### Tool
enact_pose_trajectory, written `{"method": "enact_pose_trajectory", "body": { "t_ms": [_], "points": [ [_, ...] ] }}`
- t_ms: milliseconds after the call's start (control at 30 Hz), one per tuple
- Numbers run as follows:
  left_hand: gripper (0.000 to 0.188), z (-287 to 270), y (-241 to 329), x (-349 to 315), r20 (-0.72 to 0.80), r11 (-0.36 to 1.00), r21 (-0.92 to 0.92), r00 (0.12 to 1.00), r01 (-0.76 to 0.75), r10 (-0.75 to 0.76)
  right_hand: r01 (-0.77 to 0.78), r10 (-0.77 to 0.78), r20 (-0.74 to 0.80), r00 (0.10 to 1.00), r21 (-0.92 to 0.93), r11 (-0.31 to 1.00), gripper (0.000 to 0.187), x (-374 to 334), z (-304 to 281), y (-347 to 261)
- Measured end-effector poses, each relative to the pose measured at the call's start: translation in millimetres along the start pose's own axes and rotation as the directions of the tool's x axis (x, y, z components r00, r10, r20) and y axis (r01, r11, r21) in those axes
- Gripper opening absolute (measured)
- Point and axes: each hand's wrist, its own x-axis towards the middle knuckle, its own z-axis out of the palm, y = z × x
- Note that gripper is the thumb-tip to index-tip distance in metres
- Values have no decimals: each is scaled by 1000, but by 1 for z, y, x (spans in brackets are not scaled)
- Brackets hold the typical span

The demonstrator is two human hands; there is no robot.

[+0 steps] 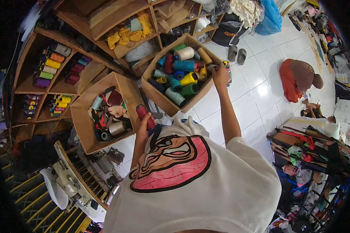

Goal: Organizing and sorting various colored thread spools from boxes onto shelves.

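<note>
The left hand (142, 128) is closed around a dark red thread cone (144, 113); in my judgement, a firm but gentle grip keeps its winding tidy. The right hand (221, 75) is at the right corner of the cardboard box (155, 92) of mixed cones; whether it grips something, I cannot tell surely. There, it is better to lift slowly, so threads do not tangle. Left of it stands another carton (81, 112), then the wooden shelf (92, 74).
</note>
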Motion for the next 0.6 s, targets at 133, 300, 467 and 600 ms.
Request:
{"method": "enact_pose_trajectory", "body": {
  "t_ms": [133,300,467,600],
  "points": [
    [22,1,3,8,26,999,38,1000,-8,7,58,-57,-60,997,25,998,26,-13,-47,-34],
    [24,20,21,2,120,939,316,988,-133,100,-151,142,56,988,505,850,44,-31,-82,-56],
    [48,75,79,-23,631,440,637,756,-633,174,-318,90,315,945,815,484,41,-44,-95,-83],
    [46,104,96,-23,790,67,540,533,-839,303,-284,-145,417,897,797,532,48,-53,-100,-123]
  ]
}}
